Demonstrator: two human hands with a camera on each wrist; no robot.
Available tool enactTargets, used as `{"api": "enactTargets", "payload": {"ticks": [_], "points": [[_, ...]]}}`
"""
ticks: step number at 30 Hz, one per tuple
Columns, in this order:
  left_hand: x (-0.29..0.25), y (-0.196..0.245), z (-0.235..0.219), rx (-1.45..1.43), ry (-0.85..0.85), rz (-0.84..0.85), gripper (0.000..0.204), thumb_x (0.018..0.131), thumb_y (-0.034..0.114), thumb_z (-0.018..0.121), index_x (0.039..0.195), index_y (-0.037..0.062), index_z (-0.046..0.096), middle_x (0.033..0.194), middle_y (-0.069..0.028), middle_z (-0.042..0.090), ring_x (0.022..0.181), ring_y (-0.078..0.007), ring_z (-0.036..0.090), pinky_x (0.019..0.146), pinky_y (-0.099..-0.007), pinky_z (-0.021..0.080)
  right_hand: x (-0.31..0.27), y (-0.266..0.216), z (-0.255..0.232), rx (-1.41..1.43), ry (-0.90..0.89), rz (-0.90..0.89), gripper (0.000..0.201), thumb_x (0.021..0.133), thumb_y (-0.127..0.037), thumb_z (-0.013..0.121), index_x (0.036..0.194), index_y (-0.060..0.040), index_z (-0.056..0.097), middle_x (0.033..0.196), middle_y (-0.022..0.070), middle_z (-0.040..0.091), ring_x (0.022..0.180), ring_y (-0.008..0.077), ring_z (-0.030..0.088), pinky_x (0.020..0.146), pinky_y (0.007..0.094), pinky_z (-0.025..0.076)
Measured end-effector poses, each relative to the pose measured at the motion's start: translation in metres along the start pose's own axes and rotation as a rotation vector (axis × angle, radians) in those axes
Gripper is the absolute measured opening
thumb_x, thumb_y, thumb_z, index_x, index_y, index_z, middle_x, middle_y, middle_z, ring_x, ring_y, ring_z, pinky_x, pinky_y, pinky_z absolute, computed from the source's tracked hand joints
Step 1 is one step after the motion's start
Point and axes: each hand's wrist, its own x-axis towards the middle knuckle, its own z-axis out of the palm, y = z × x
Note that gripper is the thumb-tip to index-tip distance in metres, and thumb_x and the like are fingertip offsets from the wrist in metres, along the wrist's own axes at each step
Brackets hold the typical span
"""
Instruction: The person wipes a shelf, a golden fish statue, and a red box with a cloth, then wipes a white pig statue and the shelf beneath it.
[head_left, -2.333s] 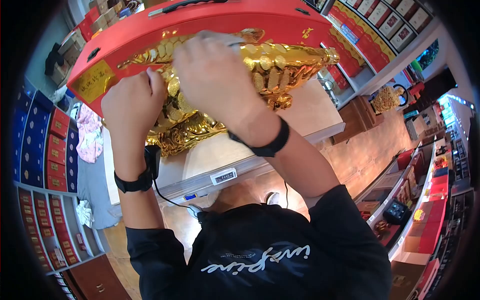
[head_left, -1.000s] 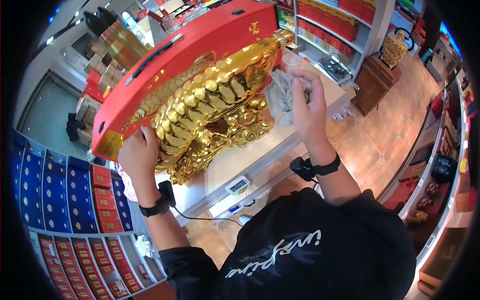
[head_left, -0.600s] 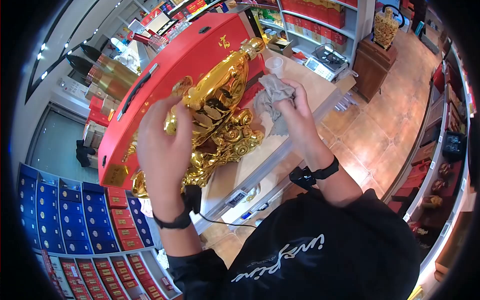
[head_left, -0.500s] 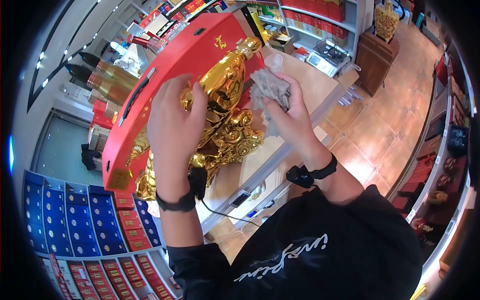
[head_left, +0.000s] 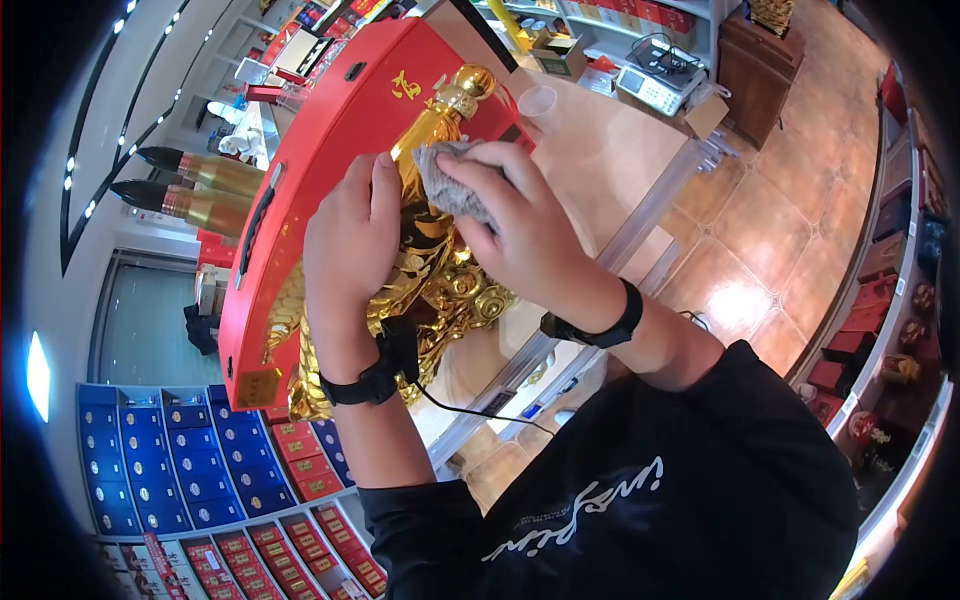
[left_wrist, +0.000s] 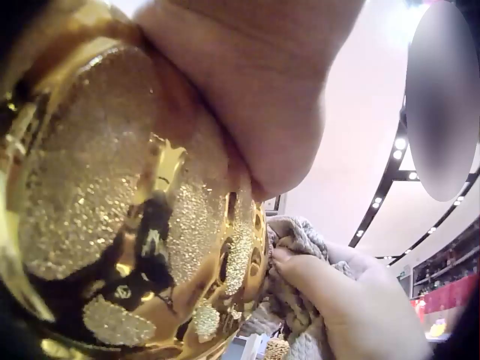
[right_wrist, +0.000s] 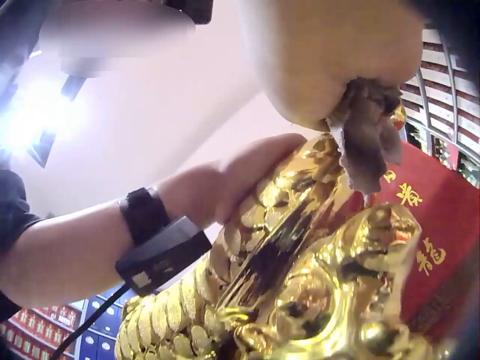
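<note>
A gold, coin-covered ornament point(head_left: 425, 210) with a bottle-like neck and swirled base stands on the counter; it fills much of the left wrist view point(left_wrist: 82, 187). My left hand point(head_left: 350, 235) rests on its side, fingers extended and fingertips partly hidden; the right wrist view shows this hand point(right_wrist: 259, 169) against the coin pattern point(right_wrist: 180, 307). My right hand point(head_left: 525, 220) grips a crumpled grey cloth point(head_left: 452, 182) at the ornament below its round top point(head_left: 475, 82). In the right wrist view, the cloth point(right_wrist: 367, 142) hangs from the fingers beside the gold surface.
A tall red box point(head_left: 340, 130) stands directly behind the ornament. On the pale counter point(head_left: 590, 135) are a clear cup point(head_left: 537, 103) and, farther back, a white device point(head_left: 652, 90). Boxed goods line shelves point(head_left: 180, 450) at lower left; the tiled floor lies right.
My left hand left the ornament's lower end and moved up along it. The cloth in my right hand went away to the right, then came back left against the ornament. The head view turned.
</note>
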Motion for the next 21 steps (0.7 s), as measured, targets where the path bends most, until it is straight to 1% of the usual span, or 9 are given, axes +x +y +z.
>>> {"api": "enactTargets", "payload": {"ticks": [2, 6, 9, 14, 15, 18, 21], "points": [[-0.001, -0.001, 0.002, 0.003, 0.011, 0.017, 0.04, 0.109, 0.041, 0.042, 0.113, 0.0093, 0.066, 0.095, -0.0228, 0.072, 0.097, -0.0474, 0.067, 0.082, -0.0563, 0.051, 0.008, 0.004, 0.0, 0.011, 0.004, 0.012, 0.053, 0.08, 0.002, 0.076, 0.13, -0.0054, 0.06, 0.124, 0.0137, 0.057, 0.115, 0.0368, 0.059, 0.098, 0.0439, 0.051], [0.0, -0.002, 0.004, 0.014, 0.052, 0.037, 0.04, 0.108, 0.042, 0.042, 0.11, 0.0092, 0.065, 0.093, -0.0227, 0.071, 0.095, -0.0478, 0.067, 0.08, -0.0571, 0.05, 0.011, 0.001, 0.004, 0.008, 0.039, 0.003, 0.05, 0.079, 0.002, 0.075, 0.126, -0.0055, 0.06, 0.12, 0.0131, 0.058, 0.113, 0.0364, 0.06, 0.097, 0.044, 0.051], [0.001, -0.001, 0.002, 0.042, -0.002, -0.005, 0.04, 0.108, 0.042, 0.042, 0.11, 0.0096, 0.065, 0.094, -0.0231, 0.071, 0.095, -0.0478, 0.067, 0.08, -0.0571, 0.05, 0.002, 0.002, 0.007, 0.015, 0.039, -0.003, 0.049, 0.079, 0.003, 0.075, 0.125, -0.0057, 0.06, 0.118, 0.0131, 0.059, 0.111, 0.0364, 0.06, 0.097, 0.0441, 0.051], [-0.001, -0.003, 0.006, 0.043, 0.058, 0.037, 0.041, 0.108, 0.043, 0.041, 0.112, 0.0099, 0.066, 0.097, -0.0236, 0.072, 0.098, -0.048, 0.067, 0.082, -0.0567, 0.051, 0.013, 0.0, 0.006, 0.023, 0.047, 0.016, 0.047, 0.079, 0.003, 0.074, 0.123, -0.006, 0.061, 0.117, 0.0138, 0.06, 0.11, 0.0362, 0.061, 0.096, 0.0445, 0.052], [-0.001, -0.003, 0.006, 0.038, 0.068, 0.039, 0.041, 0.108, 0.043, 0.041, 0.112, 0.01, 0.066, 0.097, -0.0237, 0.072, 0.098, -0.048, 0.067, 0.082, -0.0566, 0.051, 0.01, 0.0, 0.005, 0.024, 0.04, 0.014, 0.047, 0.079, 0.003, 0.074, 0.123, -0.0059, 0.061, 0.116, 0.0138, 0.06, 0.11, 0.0362, 0.061, 0.096, 0.0444, 0.052], [0.0, -0.002, 0.004, 0.061, 0.023, -0.009, 0.041, 0.108, 0.043, 0.042, 0.113, 0.0103, 0.065, 0.099, -0.0238, 0.072, 0.099, -0.048, 0.067, 0.083, -0.0564, 0.051, -0.003, 0.001, 0.007, 0.032, 0.017, 0.005, 0.046, 0.079, 0.004, 0.073, 0.123, -0.0055, 0.061, 0.116, 0.0138, 0.06, 0.11, 0.0362, 0.061, 0.095, 0.0442, 0.052], [-0.001, -0.003, 0.006, 0.044, 0.08, 0.036, 0.041, 0.108, 0.044, 0.042, 0.114, 0.0108, 0.066, 0.1, -0.0236, 0.072, 0.1, -0.0476, 0.067, 0.083, -0.0564, 0.051, -0.009, 0.001, 0.005, 0.047, 0.019, 0.016, 0.046, 0.079, 0.004, 0.072, 0.123, -0.0048, 0.061, 0.117, 0.0138, 0.059, 0.11, 0.0364, 0.06, 0.095, 0.0441, 0.051]]}}
